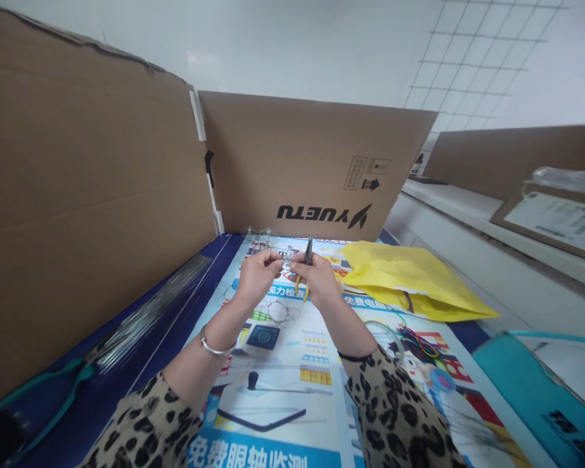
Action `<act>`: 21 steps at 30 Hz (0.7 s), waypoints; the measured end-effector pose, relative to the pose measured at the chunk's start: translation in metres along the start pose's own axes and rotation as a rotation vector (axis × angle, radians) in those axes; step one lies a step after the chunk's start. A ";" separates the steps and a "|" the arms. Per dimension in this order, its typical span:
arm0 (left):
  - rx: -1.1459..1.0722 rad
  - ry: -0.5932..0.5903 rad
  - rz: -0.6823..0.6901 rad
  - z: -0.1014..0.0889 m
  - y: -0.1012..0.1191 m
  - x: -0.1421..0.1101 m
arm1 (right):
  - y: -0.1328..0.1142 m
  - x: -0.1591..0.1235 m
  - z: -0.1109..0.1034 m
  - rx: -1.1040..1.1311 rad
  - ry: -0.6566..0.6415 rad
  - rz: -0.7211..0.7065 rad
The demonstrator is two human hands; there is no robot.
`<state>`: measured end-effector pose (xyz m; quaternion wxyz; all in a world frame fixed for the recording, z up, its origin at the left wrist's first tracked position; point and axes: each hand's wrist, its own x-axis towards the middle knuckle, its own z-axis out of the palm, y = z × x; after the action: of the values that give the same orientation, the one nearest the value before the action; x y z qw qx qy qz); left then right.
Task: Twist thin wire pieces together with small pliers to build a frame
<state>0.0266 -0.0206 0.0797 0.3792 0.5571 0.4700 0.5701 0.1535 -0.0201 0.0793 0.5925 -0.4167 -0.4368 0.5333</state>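
**Both hands gripping: left pinches small wire piece, right holds pliers.**

Left hand (260, 278): thumb and fingertips together on the small wire piece (286, 258); fine detail too small to read. Right hand (319, 278): wrapped on the pliers (309, 252), nose pointing away, yellow handles toward the body; its thumb and index finger also meet at the wire. Wire sits between the two hands, above the printed sheet (322, 409).

Containers: yellow bag (414, 276) lies flat right of the right hand, mouth slightly parted; something thin and dark shows there, can't tell what. Back cardboard panel (292, 156) and left cardboard panel (92, 195) wall the work area.

Pose: forearms reach forward and converge, hands close together, wrists slightly bent inward. Bracelet (218, 348) on left wrist.

Counts: 2 hands, 1 pliers, 1 yellow bag, 2 panels around the sheet, 1 teal-handled tool (61, 393) at lower left, 1 bundle of straight wires (151, 312) just beyond it. Coloured cords (422, 341) beside the right forearm: tangled, can't count.
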 end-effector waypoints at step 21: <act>-0.227 -0.023 -0.125 0.005 -0.013 0.000 | 0.015 0.004 -0.002 0.110 -0.023 0.071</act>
<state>0.0305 -0.0164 0.0671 0.4800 0.4869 0.4319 0.5883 0.1516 -0.0149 0.0648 0.5903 -0.3924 -0.3985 0.5821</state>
